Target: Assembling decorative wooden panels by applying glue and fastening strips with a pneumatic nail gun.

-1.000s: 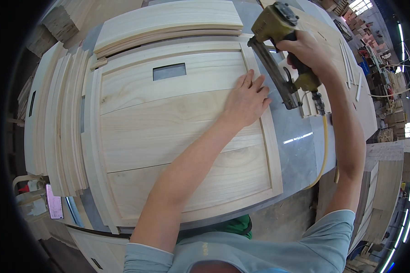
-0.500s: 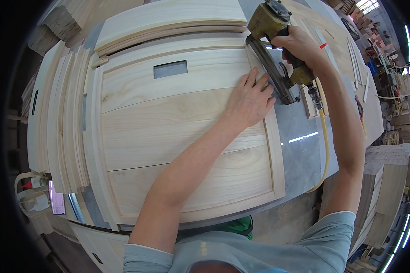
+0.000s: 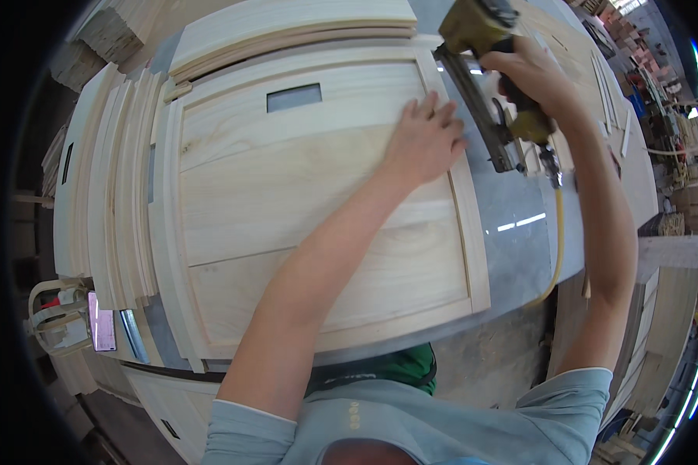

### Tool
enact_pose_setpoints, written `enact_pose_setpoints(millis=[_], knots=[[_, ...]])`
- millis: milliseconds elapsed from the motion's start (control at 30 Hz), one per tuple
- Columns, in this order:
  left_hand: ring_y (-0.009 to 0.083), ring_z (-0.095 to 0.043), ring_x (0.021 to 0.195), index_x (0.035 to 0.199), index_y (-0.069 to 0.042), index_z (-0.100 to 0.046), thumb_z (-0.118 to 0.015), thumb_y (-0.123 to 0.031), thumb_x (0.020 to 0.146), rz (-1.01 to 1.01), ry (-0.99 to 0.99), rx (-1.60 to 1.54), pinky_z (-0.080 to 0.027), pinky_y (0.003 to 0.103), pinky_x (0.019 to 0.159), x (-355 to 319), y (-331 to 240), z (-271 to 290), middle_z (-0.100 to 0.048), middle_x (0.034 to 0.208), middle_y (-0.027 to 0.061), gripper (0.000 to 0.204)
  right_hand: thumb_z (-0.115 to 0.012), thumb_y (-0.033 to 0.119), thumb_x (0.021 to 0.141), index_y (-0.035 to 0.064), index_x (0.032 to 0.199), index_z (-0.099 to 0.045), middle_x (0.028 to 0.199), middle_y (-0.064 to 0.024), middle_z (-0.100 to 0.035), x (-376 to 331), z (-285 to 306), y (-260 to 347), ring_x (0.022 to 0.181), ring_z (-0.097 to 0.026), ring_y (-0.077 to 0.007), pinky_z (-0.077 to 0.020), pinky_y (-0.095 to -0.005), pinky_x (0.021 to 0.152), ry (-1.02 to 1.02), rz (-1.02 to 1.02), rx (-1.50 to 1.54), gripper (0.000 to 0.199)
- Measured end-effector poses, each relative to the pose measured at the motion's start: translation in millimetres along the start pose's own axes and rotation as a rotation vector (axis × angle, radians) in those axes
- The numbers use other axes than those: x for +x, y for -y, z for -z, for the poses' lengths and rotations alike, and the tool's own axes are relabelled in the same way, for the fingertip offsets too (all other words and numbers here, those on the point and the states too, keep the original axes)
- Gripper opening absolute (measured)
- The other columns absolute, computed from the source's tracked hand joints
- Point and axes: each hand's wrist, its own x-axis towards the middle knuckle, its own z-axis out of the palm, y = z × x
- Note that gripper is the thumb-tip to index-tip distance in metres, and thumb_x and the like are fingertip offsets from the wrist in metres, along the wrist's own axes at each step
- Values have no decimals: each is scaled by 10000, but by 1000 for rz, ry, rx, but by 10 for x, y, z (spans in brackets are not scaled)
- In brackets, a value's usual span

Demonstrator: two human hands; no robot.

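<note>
A pale wooden panel [image 3: 318,194] with a raised frame and a small rectangular cut-out lies flat on the grey tabletop [image 3: 512,256]. Fingers spread, my left hand [image 3: 424,143] rests on the panel near its right frame strip. My right hand [image 3: 531,74] is wrapped round the handle of an olive-coloured nail gun [image 3: 481,27], held up just right of the panel's far right corner and apart from it. A yellow air hose [image 3: 560,240] hangs from the gun's fitting and runs down over the table edge.
Stacked boards [image 3: 295,31] lie beyond the panel, and more boards [image 3: 124,194] stand along its left. A phone [image 3: 101,322] and a basket [image 3: 54,318] are at the near left. Thin strips [image 3: 601,93] lie at the far right. Stacked wood [image 3: 636,333] stands on the right.
The nail gun in my right hand has moved right, away from the panel's frame. My left hand stays on the panel, its fingers slightly lifted. The whole view has shifted a little.
</note>
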Motion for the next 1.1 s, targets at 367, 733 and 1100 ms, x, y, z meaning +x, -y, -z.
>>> enact_pose_setpoints(millis=[367, 733, 1100], knots=[[317, -487, 1124, 1139, -80, -596, -613, -117, 806, -104, 173, -262, -410, 409, 907, -1024, -1020, 706, -525, 1203, 169, 336, -663, 219, 804, -52, 887, -577, 638, -39, -567, -2727, 581, -371, 539, -553, -80, -436, -238, 479, -75, -205, 98, 296], [268, -496, 877, 1063, -50, -609, -723, -136, 700, -4, 196, -252, -426, 364, 782, -1490, -1788, 861, -531, 927, 98, 390, -675, 185, 788, -61, 829, -558, 605, -32, -565, -3497, 276, -634, 513, -541, -77, -420, -236, 468, -9, -253, 256, 275], [258, -497, 843, 985, -11, -617, -701, -88, 672, -45, 75, -278, -434, 360, 740, -1532, -1780, 669, -523, 852, 91, 333, -654, 210, 772, -69, 816, -554, 580, -56, -563, -3526, 212, -581, 496, -551, -102, -425, -259, 474, 68, -266, 230, 299]])
